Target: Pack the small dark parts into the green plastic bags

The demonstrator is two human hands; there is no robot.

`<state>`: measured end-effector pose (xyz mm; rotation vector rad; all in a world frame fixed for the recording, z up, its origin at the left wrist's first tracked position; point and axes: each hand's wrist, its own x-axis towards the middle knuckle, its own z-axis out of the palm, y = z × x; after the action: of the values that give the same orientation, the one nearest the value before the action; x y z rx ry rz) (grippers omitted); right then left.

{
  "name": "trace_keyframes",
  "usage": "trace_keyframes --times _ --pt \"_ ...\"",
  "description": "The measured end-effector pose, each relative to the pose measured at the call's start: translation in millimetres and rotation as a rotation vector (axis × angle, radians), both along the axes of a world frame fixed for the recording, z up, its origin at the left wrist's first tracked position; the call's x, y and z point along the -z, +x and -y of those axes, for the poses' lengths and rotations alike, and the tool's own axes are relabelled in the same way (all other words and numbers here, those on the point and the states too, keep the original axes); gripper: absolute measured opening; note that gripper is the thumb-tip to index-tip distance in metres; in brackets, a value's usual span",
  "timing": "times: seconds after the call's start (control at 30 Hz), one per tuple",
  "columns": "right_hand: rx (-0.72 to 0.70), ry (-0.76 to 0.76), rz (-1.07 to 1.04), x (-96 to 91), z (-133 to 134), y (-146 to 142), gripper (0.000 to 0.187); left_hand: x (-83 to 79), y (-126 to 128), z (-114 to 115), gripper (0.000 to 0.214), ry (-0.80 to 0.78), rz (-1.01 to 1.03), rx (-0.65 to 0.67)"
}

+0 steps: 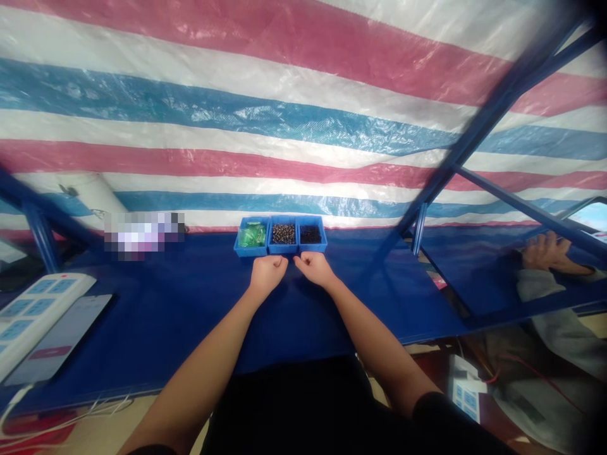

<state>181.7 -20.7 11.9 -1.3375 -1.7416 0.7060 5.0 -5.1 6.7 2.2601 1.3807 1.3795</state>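
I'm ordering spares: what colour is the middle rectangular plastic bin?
Blue bin, best seen in the head view.

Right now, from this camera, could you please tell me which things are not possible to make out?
All in the head view:
Left hand and right hand: curled fingers hide whether anything is inside.
Black pieces in the rightmost blue bin: too small and dark to identify.
Phone: blur makes its screen text unreadable.
White power strip: the left edge cuts it off.
Pixelated patch: its mosaic masks what lies there.
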Motion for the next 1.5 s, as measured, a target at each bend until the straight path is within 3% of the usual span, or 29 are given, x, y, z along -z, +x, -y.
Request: trace_keyframes --times 0.23,0.4,0.53,0.67,0.8,1.17,1.5 --pt "-0.007 0.029 -0.043 0.1 -1 0 0.046 -5.3 6 5 0.047 0.020 0.152 -0.017" --pt "0.030 0.046 -0.042 -0.4 -1 0 0.046 -0.9 1 3 0.047 0.034 0.146 -0.032" --pt "0.052 0.044 -0.026 1.7 -2 1 0.044 0.2 -9 -4 0.039 0.016 0.091 -0.224" --pt "0.039 0.041 -0.007 5.1 -4 1 0.041 -7.2 -13 -7 0.011 0.004 0.046 -0.533" --pt "0.018 0.050 0.005 5.1 -3 2 0.040 -10.7 -12 -8 0.034 -0.107 0.066 -0.698" --pt "0.014 0.057 -0.003 4.2 -3 1 0.040 4.1 -21 -21 0.046 -0.391 0.062 -0.653" --pt "0.015 0.027 0.009 1.8 -2 1 0.040 5.1 -30 -25 0.047 -0.458 0.186 -0.496"
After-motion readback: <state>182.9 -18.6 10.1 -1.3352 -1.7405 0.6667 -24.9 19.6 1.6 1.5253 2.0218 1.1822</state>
